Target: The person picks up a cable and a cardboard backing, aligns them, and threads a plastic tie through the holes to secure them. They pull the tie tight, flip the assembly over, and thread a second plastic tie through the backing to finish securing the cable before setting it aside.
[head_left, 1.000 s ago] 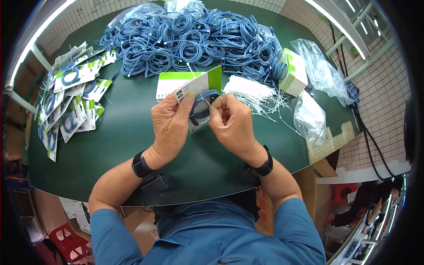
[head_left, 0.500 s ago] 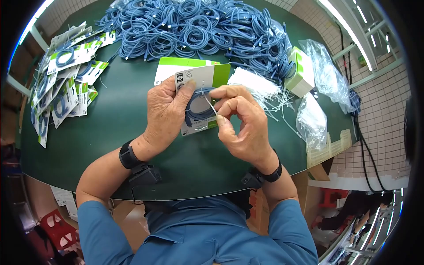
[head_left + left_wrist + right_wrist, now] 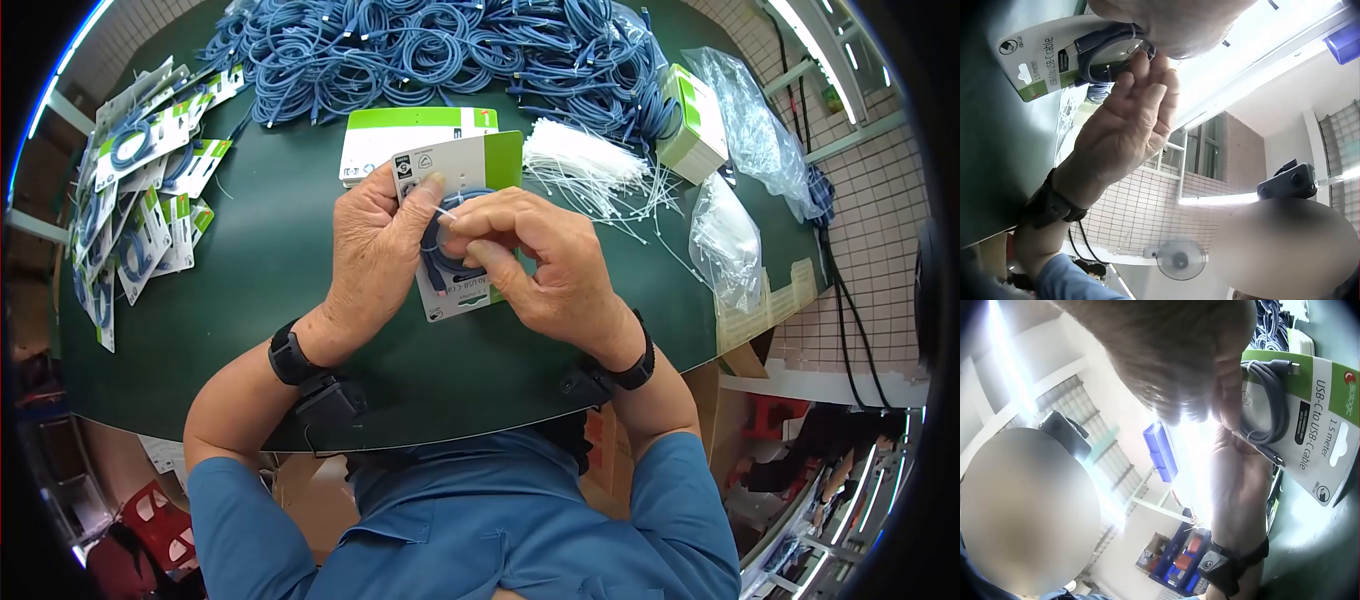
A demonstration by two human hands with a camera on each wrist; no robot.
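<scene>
In the head view my left hand [image 3: 372, 245] grips a white and green card [image 3: 455, 158] by its left edge, thumb on the front. A coiled blue-grey cable [image 3: 431, 262] lies against the card, partly behind my right hand [image 3: 548, 262]. The right fingers are bent over the coil and pinch a thin white tie [image 3: 444, 212]. The right wrist view shows the coil [image 3: 1280, 409] on the printed card [image 3: 1313, 428], bound by ties, beside the left hand [image 3: 1241, 481]. In the left wrist view the right hand's [image 3: 1119, 128] fingertips meet at the coil's edge.
Behind the hands lie stacked cards [image 3: 385, 135] and a large heap of blue cables [image 3: 430, 50]. White ties [image 3: 580, 155], a card stack [image 3: 697, 120] and plastic bags [image 3: 725, 245] are at the right. Cards with cables [image 3: 150, 195] pile up at the left on the green table [image 3: 270, 270].
The card has turned to face the camera more. My right hand pulled away with the tie's end, then came back over the coil, covering more of it.
</scene>
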